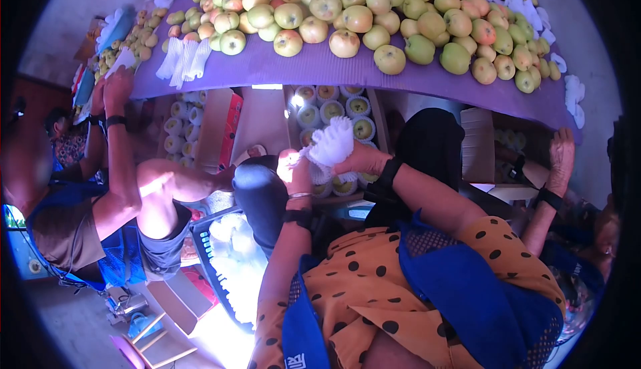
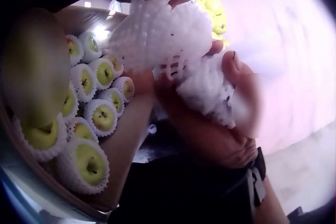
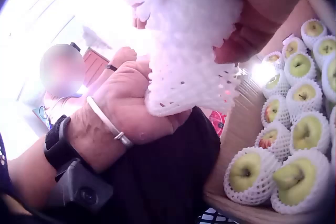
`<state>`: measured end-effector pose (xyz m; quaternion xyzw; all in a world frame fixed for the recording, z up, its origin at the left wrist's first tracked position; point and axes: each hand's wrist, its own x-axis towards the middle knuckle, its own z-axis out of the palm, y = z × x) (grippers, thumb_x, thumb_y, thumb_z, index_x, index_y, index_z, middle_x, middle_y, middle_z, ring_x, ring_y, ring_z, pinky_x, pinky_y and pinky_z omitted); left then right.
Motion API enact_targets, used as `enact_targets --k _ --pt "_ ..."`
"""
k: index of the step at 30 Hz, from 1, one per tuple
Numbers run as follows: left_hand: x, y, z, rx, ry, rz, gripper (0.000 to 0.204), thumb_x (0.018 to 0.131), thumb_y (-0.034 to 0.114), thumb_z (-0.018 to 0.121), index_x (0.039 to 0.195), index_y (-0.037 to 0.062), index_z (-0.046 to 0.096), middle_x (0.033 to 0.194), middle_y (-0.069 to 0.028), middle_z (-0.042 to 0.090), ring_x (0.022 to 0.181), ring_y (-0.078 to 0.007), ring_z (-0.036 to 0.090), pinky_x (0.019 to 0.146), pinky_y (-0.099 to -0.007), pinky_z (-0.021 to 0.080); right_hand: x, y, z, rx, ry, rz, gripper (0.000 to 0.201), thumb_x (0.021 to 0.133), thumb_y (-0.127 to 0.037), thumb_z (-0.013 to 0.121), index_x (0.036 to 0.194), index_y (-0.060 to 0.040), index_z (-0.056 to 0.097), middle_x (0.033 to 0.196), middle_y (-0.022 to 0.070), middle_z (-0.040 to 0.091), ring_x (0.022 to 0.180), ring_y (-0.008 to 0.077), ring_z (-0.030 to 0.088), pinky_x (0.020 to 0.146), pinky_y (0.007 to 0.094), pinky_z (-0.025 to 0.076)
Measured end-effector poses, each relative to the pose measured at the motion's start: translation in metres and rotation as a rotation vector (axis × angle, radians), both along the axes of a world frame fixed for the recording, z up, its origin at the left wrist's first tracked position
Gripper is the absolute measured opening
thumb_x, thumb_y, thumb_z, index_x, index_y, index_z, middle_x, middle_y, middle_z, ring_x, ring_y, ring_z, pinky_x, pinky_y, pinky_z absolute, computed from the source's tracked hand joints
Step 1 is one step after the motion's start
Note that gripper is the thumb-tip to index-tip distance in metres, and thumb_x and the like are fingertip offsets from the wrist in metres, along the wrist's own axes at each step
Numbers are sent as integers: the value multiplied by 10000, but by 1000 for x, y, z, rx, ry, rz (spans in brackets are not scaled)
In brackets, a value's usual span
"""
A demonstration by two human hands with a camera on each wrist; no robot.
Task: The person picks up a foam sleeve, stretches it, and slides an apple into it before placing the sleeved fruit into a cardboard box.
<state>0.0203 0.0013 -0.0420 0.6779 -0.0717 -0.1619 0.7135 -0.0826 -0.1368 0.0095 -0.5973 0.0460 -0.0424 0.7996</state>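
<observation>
In front of the body, both hands hold white foam fruit nets (image 1: 332,142). The left hand (image 1: 295,172) grips them from the left side, its bangled wrist showing in the right wrist view. The right hand (image 1: 364,160) has its fingers curled round a crumpled part of the foam (image 2: 207,90). Between the hands, a wider foam net (image 2: 163,35) spreads out with its mesh visible. I cannot tell whether anything is inside the foam. Close by the hands is a carton (image 3: 231,169) of apples (image 3: 302,129), each in its own foam net.
A purple-covered table (image 1: 267,68) ahead bears a large heap of loose apples (image 1: 327,7) and spare foam nets (image 1: 183,60). A crate (image 1: 200,242) of white material is at left. People sit on both sides, one with raised hands (image 1: 118,88); another carton (image 1: 477,145) stands right.
</observation>
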Motion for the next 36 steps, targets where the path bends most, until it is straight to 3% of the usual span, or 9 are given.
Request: enact_targets --k 2,4,9,15,19,25,28,34,36 --pt "1 -3 2 259 -606 130 176 642 -33 587 647 60 439 626 -21 434 557 -118 422 511 -247 373 2 2 -4 -154 10 14 518 592 -50 659 1084 -32 497 1011 57 558 944 156 521 832 286 404" --pt "-14 -6 37 382 -598 76 184 640 -18 602 639 58 435 609 -21 423 540 -117 408 500 -250 368 7 1 -7 -560 490 -164 460 567 -81 666 1007 -18 548 926 101 602 879 198 573 770 293 441" --pt "-27 -7 32 327 -484 -173 226 655 36 655 720 51 439 582 -7 444 503 -100 432 460 -248 377 16 -11 -37 -599 427 -470 404 566 -152 660 907 45 567 833 190 603 770 267 596 662 335 464" --pt "-11 3 35 -83 625 -33 268 754 176 612 933 52 456 772 -48 527 666 -141 534 532 -256 443 10 -5 -19 418 207 -395 300 641 -30 615 931 24 562 849 63 580 769 162 555 694 288 443" --pt "-14 3 38 -302 597 -227 278 756 205 607 957 61 479 775 -35 538 685 -141 542 540 -256 448 9 -8 -13 436 181 -337 336 637 -31 625 960 23 550 861 78 578 783 165 554 708 296 439" --pt "-21 -4 44 156 314 -189 142 690 105 629 778 78 521 663 1 537 542 -162 520 514 -282 448 10 -4 -27 -21 260 -382 372 592 -50 639 945 28 554 848 76 576 772 171 551 681 298 440" --pt "-18 -5 29 615 -548 -51 189 605 82 654 685 18 495 559 -45 505 500 -143 467 500 -288 408 9 -4 -26 -28 295 -378 373 591 -54 640 944 27 553 840 82 574 772 172 553 672 296 444" --pt "0 14 -38 397 -317 -127 171 644 77 611 741 -9 500 760 -90 547 583 -151 554 466 -270 466 -1 -14 8 495 266 -161 337 658 -72 614 976 11 538 845 100 574 765 170 560 668 306 459" --pt "-11 5 9 263 225 -132 201 701 64 526 880 -25 501 850 -108 550 623 -171 576 433 -259 477 -2 -22 15 664 162 -58 330 676 -78 605 987 6 534 846 103 575 760 169 561 669 312 461"
